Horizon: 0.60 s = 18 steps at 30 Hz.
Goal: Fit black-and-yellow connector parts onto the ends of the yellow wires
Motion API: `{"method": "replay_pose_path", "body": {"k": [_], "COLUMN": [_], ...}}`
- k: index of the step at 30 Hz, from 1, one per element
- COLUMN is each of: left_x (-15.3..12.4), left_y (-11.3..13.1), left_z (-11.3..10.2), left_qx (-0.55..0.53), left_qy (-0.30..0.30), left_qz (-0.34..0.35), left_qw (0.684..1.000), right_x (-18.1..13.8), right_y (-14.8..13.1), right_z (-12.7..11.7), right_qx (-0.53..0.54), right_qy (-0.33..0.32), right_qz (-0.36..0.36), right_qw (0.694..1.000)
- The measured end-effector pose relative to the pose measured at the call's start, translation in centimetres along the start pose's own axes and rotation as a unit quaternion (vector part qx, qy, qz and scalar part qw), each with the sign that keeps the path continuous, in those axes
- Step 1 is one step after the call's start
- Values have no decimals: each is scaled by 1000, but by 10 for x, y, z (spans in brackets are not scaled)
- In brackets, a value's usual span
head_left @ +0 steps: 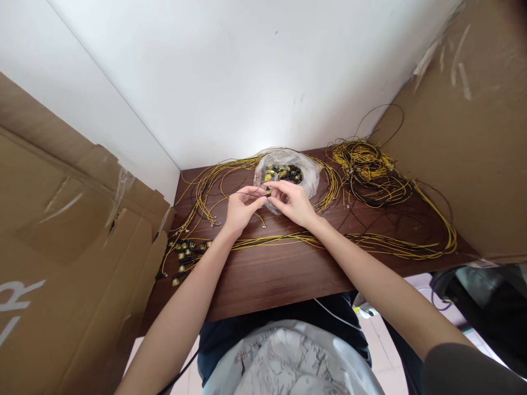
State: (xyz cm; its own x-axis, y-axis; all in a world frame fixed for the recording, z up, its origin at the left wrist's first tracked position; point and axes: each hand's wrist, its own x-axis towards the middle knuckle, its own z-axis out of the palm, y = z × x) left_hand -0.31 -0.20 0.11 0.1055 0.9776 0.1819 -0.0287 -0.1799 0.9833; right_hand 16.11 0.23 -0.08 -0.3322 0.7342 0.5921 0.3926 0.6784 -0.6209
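My left hand [244, 207] and my right hand [293, 203] meet in front of a clear plastic bag [310, 170]. Between their fingertips is a small black and yellow connector [268, 192]. The right thumb and fingers pinch it, and the left fingers are closed at its left side, where a thin dark wire runs off. Whether the left fingers grip the wire or the connector is too small to tell. Several more black and yellow connectors [288, 173] lie inside the open bag.
Yellow and black wires [201, 192] curve around the bag on the brown table [272, 274]. A tangled wire bundle [366, 164] lies at right. Wired connectors [185, 255] sit at left. Cardboard [74, 236] stands on the left, more cardboard [461, 164] on the right, a white wall [255, 71] behind.
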Motion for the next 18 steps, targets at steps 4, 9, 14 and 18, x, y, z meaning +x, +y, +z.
{"method": "replay_pose_path", "body": {"k": [4, 9, 14, 18], "left_x": [0, 0, 0, 0], "left_y": [0, 0, 0, 1], "left_z": [0, 0, 1, 1], "left_qx": [2, 0, 0, -2], "left_qy": [1, 6, 15, 24], "left_qz": [0, -4, -2, -2], "left_qw": [1000, 1000, 1000, 1000], "right_x": [0, 0, 0, 0], "right_y": [0, 0, -1, -3], "right_z": [0, 0, 0, -1], "right_qx": [0, -3, -4, -4], "right_qy": [1, -3, -8, -9], "right_qz": [-1, 2, -2, -5], "right_qw": [1000, 1000, 1000, 1000]}}
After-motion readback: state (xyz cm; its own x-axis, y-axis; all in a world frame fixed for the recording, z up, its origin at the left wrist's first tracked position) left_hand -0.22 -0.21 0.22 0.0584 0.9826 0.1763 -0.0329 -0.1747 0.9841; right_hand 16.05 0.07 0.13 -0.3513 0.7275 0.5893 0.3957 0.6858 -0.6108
